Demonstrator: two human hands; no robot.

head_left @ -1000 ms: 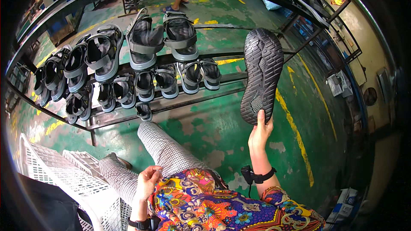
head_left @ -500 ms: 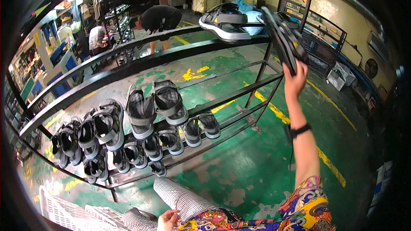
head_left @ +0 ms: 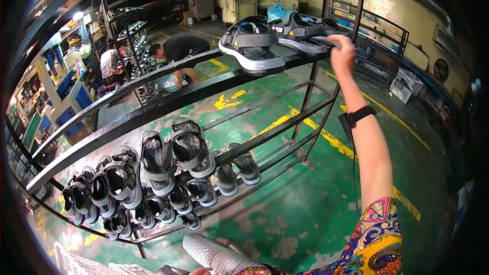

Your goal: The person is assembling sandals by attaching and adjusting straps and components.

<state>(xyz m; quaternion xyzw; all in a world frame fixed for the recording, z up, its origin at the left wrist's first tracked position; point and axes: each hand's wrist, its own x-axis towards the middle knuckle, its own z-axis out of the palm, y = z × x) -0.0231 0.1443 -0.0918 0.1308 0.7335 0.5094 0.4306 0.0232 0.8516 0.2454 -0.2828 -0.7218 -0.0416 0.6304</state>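
I see the right hand (head_left: pixel 342 53) raised to the rack's top bar (head_left: pixel 168 103), fingers closed on a grey sandal (head_left: pixel 305 38) lying flat there, just right of another grey sandal (head_left: pixel 252 46). Lower bars carry rows of sandals (head_left: pixel 153 173), near left. Left hand (head_left: pixel 201 271) barely shows at the bottom edge. Two people (head_left: pixel 178 53) work far left on the green floor (head_left: pixel 316 193).

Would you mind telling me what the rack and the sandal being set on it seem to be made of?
Rack: dark painted metal, judging by its thin rigid bars. Sandal under the right hand: probably foam or rubber sole, matte grey, with dark fabric-like straps.
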